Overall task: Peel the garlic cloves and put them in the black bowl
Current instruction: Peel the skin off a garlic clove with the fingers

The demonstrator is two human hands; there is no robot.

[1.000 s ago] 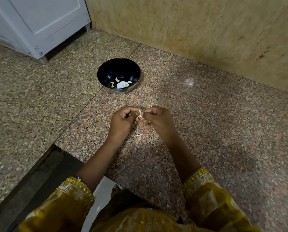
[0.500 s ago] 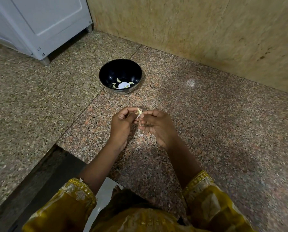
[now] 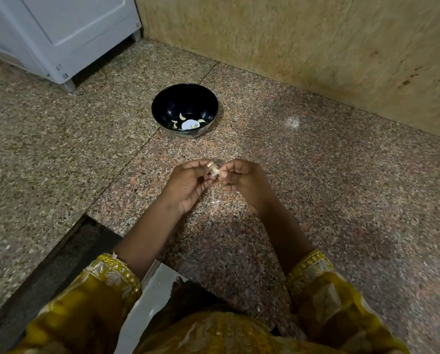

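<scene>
A home, likely its kitchen corner: a speckled granite floor (image 3: 341, 200) meets a beige stone wall (image 3: 290, 34), and a white appliance (image 3: 60, 34) stands on short feet.

On the speckled granite floor (image 3: 341, 200), the round black bowl (image 3: 174, 98) sits beyond the left hand (image 3: 188, 186) and right hand (image 3: 245, 183), which pinch a small pale garlic clove (image 3: 215, 171) between them. In the bowl lie peeled garlic cloves (image 3: 181, 116).

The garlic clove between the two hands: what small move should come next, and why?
Probably pull the loose skin off the garlic clove: the left hand and right hand both pinch it, and a pale strip seems to hang below it.
</scene>
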